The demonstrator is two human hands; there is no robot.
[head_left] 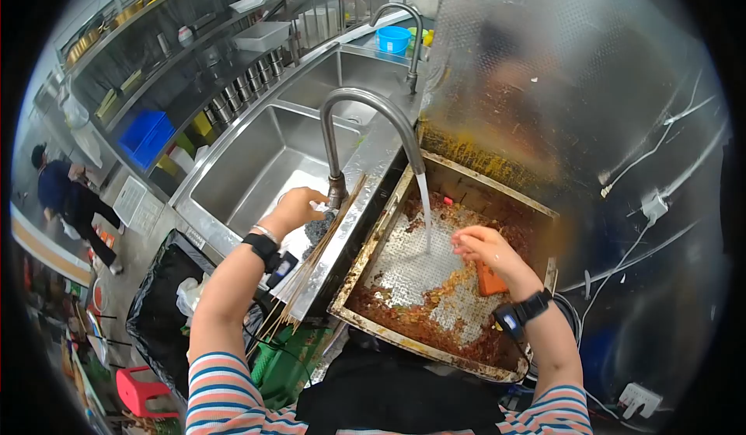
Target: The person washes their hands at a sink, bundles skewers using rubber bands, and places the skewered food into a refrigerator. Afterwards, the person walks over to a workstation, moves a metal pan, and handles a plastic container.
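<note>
My left hand (298, 207) is at the base of the tall metal tap (330, 143), fingers bent around what looks like its handle, mostly hidden by them. A dark scouring pad (316, 231) lies just below those fingers, beside a bundle of long thin wooden sticks (311, 268). Water (425, 202) runs from the tap into a deep, dirty metal tray (378, 242) with brown and reddish residue along its sides. Above the tray, my right hand (488, 250) is loosely curled, fingers apart, holding nothing visible. An orange block (491, 281) sits in the tray under that hand, partly covered.
A double steel sink (225, 190) stands to the left, with a blue bowl (393, 40) behind it. A black-lined bin (159, 310) and a red stool (144, 392) are lower left. The metal wall (622, 85) bounds the right. A person (66, 194) stands far left.
</note>
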